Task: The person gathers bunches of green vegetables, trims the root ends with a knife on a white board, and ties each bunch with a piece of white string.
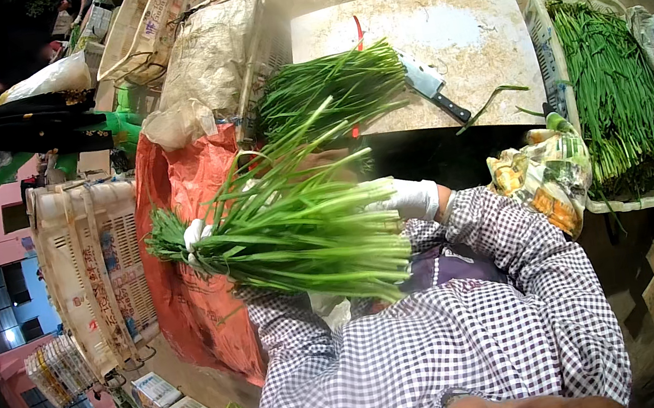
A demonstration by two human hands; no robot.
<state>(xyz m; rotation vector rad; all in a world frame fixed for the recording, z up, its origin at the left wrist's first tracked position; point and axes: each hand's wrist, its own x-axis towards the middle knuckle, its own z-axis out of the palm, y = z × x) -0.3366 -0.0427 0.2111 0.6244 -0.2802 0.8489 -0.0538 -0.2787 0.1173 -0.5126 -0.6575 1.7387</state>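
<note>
My left hand [197,239], in a white glove, is wrapped around a thick bunch of garlic chives [297,231] near its leafy end. The bunch lies across in front of my chest, its pale stalk ends spread to the right and slightly blurred. Beside those stalk ends is my right hand [411,198], also gloved in white; the chives hide its fingers. Beyond the bunch, a loose pile of chives [333,86] rests on a stained white board [478,23]. A kitchen knife [428,83] with a black handle lies right of that pile.
A white crate [540,21] full of chives [613,78] stands at the right, near a patterned bag [542,172]. Red plastic sheeting [198,312] hangs at my left. Red strips [358,30] show around the pile. Stacked crates [96,268] stand farther left.
</note>
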